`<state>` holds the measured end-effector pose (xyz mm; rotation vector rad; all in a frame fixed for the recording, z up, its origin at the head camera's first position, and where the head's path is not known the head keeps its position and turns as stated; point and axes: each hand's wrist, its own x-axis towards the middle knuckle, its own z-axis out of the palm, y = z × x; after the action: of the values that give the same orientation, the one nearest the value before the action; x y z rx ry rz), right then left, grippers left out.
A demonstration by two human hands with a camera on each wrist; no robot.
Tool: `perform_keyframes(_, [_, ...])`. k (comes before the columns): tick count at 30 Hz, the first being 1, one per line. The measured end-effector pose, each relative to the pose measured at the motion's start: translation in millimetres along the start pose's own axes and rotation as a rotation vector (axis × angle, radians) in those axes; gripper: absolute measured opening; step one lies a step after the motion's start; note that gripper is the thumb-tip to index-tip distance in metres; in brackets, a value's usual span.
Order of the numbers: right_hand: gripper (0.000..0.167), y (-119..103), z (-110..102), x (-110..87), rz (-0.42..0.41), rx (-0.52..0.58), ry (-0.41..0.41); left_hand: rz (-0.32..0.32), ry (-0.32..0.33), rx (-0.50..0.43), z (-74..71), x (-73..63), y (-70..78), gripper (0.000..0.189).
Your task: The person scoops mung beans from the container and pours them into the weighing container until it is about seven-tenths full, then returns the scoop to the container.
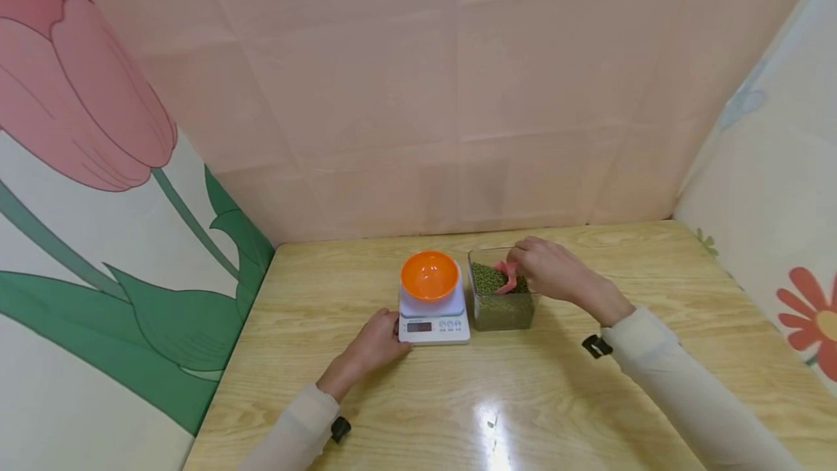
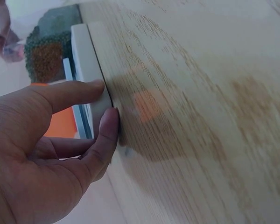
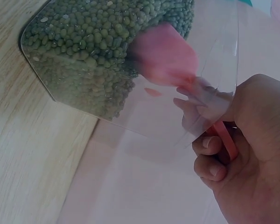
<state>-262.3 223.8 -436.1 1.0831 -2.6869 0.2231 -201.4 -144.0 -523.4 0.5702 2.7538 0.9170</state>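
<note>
A white digital kitchen scale (image 1: pixel 447 336) stands on the table with an orange bowl (image 1: pixel 429 276) on its platform. My left hand (image 1: pixel 378 340) holds the scale's front left corner; the left wrist view shows the thumb and fingers (image 2: pixel 91 92) against its side. To the right of the scale is a clear container (image 1: pixel 502 318) with green mung beans (image 3: pixel 91 35) in it. My right hand (image 1: pixel 549 271) grips a pink scoop (image 3: pixel 165 56) by its handle at the container's right side. The scoop's head is inside the container, at the beans.
The wood-grain table (image 1: pixel 392 413) meets a pink covered wall (image 1: pixel 366 129) just behind the scale and container. A panel with a painted tulip (image 1: pixel 104 93) borders the left, one with a red flower (image 1: pixel 811 311) the right.
</note>
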Motion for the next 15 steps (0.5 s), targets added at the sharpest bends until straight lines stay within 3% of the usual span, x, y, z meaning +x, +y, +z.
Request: perform_keyframes(15, [0.014,-0.9,0.7,-5.9,0.082,0.068,0.005,-0.015,-0.008,-0.015,0.1,0.0,0.1,0.048])
